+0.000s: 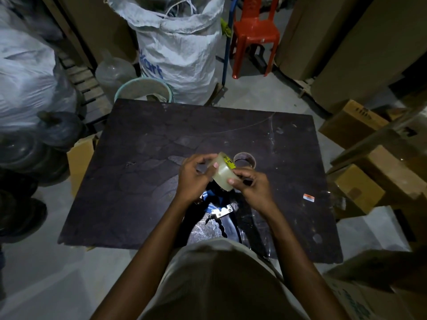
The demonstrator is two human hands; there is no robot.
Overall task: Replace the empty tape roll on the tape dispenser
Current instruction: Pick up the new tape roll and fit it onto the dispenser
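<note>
A full roll of clear tape (pixel 222 172) with a yellow label inside its core is held above the dark table (pixel 143 176) by both hands. My left hand (pixel 194 176) grips its left side, and my right hand (pixel 250 184) pinches its lower right edge with the thumb on the outer face. Just behind the roll, an empty brown cardboard core (pixel 244 160) stands on the table. The blue tape dispenser (pixel 218 207), with its toothed metal blade, lies on the table below my hands, partly hidden by them.
An orange-and-white sticker (pixel 309 197) lies on the table to the right. Cardboard boxes (pixel 360 192) crowd the right side. A white sack (pixel 182 49), a green-rimmed bucket (pixel 144 90) and a red plastic chair (pixel 255 33) stand beyond the far edge.
</note>
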